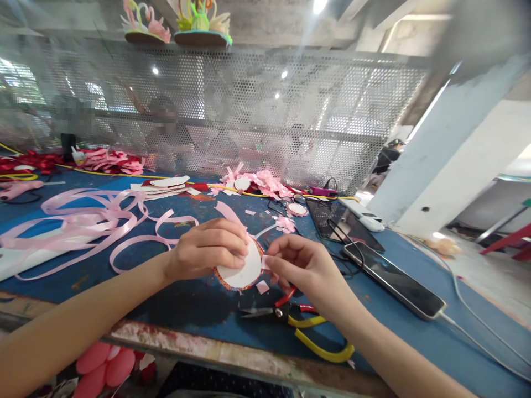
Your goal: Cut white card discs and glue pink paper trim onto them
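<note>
My left hand [209, 246] is closed on a white round disc [240, 275] with an orange patterned rim, its fingers lying over the disc's upper left. A strip of pink ribbon [227, 213] sticks up behind those fingers. At the disc's right edge, my right hand [309, 265] pinches a small pink ribbon piece [265, 262] between thumb and fingers. Another pink square [263, 287] lies on the table just below. Scissors [282, 313] with red and yellow handles rest under my right hand, their blades pointing left.
Long pink ribbon [124, 218] lies in loops on the blue table [186, 315]. White cut-outs [166, 188] and pink petal heaps [269, 183] stand along the back, before a perforated metal screen [249, 110]. A phone [394, 282] with a cable [477, 337] lies at right.
</note>
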